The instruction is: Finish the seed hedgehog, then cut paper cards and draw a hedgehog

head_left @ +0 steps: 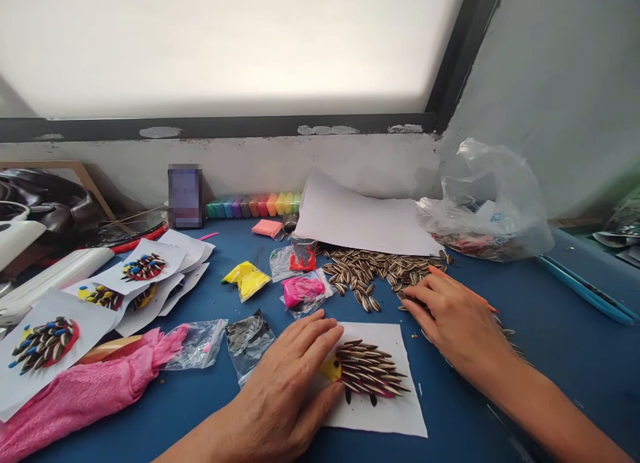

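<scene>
My left hand [295,383] lies with its fingers stretched over the left part of a white paper sheet [370,426]. On that sheet is a hedgehog figure [373,370], with a yellow clay head partly under my thumb and fingers. Its back bristles with striped sunflower seeds over magenta clay, and two dark feet show below. Farther right, my right hand [463,316] reaches to the near edge of a pile of loose sunflower seeds [357,266]. Its thumb and index finger come together at a seed there, whose outline is mostly hidden by the fingertips.
Packets of yellow clay [247,280], pink clay [303,290] and black clay [249,336] lie left of the pile. Finished seed figures on paper [45,346] and a pink cloth [95,390] are at left. Behind are blank sheets [365,216] and a plastic bag [495,210].
</scene>
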`<state>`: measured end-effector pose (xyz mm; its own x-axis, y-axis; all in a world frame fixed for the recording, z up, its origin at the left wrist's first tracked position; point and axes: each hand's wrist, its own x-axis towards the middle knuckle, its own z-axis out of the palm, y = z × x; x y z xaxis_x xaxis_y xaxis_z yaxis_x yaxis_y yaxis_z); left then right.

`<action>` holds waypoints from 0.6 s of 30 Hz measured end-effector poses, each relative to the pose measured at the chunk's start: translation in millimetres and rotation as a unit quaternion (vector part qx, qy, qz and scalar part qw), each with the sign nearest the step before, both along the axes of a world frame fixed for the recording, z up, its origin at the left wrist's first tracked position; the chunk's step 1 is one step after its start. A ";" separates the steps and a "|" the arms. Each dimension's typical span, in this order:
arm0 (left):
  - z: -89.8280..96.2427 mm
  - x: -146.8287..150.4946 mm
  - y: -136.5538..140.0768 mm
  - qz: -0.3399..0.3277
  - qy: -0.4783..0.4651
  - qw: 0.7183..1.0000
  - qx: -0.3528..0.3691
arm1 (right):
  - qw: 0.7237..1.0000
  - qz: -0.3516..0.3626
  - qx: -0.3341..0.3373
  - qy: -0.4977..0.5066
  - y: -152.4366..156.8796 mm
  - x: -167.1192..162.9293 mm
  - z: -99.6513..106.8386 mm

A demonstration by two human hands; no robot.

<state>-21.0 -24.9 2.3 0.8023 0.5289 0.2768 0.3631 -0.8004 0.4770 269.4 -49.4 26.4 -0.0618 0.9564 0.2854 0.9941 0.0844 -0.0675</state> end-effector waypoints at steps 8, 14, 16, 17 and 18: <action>2.6 0.4 -0.1 0.007 0.022 1.000 -0.010 | 1.000 -0.015 -0.007 0.017 7.0 -7.9 2.1; 0.4 -0.7 -0.4 0.008 0.020 1.000 -0.022 | 0.999 -0.041 0.001 0.018 11.8 2.9 3.6; -0.1 -0.7 -0.9 0.010 0.021 0.999 -0.023 | 0.999 -0.036 -0.010 0.023 13.4 3.8 0.9; -0.1 -0.7 -1.2 0.010 0.022 0.999 -0.022 | 0.999 -0.031 -0.016 0.026 13.9 3.6 -0.6; 0.2 -0.7 -1.4 0.010 0.024 0.999 -0.021 | 0.999 -0.027 -0.020 0.029 14.1 3.2 -1.9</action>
<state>-21.8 -26.3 2.5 0.8037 0.5546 0.2156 0.4018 -0.7731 0.4907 272.6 -35.3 24.6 0.0056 0.9688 0.2477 0.9914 0.0270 -0.1283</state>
